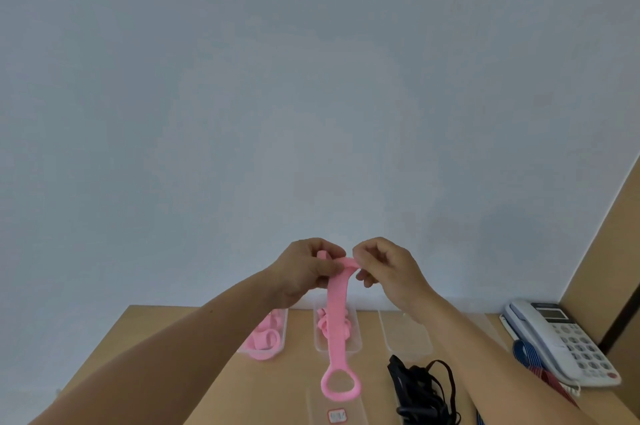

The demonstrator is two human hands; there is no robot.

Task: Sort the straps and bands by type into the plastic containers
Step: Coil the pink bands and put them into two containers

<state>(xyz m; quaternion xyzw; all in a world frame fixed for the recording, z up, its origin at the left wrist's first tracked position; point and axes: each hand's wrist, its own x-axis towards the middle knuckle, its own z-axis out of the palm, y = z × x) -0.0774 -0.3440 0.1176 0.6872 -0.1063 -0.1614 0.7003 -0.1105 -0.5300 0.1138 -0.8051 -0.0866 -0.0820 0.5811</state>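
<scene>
Three plastic containers stand in a row on the surface (pixel 166 355): the left container (pixel 282 329) and middle container (pixel 356 343) hold pink bands, with the right container (pixel 405 334) beside them. One pink strap (pixel 336 314) hangs over the middle container, long axis vertical, ring end lowest. The left hand (pixel 304 272) and right hand (pixel 388 269) pinch its top, fingers curled on it, both equally near. The label (pixel 336 416) on the near edge is unreadable.

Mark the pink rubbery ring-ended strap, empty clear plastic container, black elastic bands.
pink rubbery ring-ended strap (pixel 335 315): head view, mid-length.
empty clear plastic container (pixel 407 338): head view, floor.
black elastic bands (pixel 420 386): head view, pile centre.
</scene>
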